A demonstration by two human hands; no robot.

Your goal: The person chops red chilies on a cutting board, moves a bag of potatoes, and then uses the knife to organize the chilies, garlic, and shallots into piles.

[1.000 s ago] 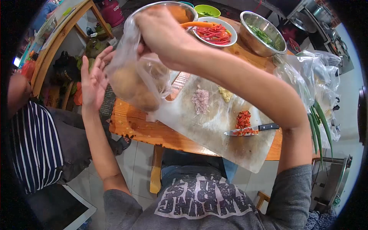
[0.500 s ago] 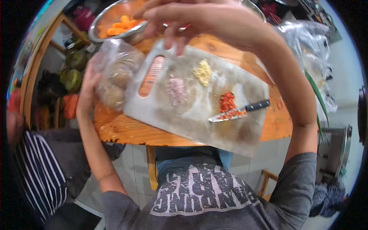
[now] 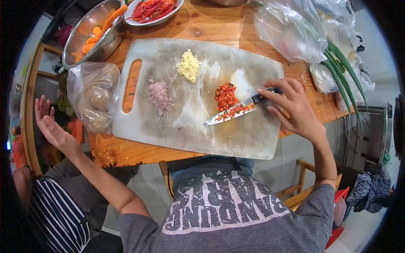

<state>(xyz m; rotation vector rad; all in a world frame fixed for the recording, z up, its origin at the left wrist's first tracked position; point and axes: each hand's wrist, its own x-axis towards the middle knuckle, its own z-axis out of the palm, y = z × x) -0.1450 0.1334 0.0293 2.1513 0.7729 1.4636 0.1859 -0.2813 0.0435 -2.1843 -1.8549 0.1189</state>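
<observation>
Now right hand [image 3: 293, 107] touching black-handled steel knife [image 3: 236, 110], scuffed plastic board [image 3: 190, 126].

Scuffed matt plastic cutting board [image 3: 236, 135], glossy steel knife [image 3: 236, 110], varnished wooden table [image 3: 219, 25], crinkled clear plastic bag [image 3: 93, 95].

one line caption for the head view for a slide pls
Right hand touching the knife on a cutting board with chopped chili; left hand open off the table.
</observation>
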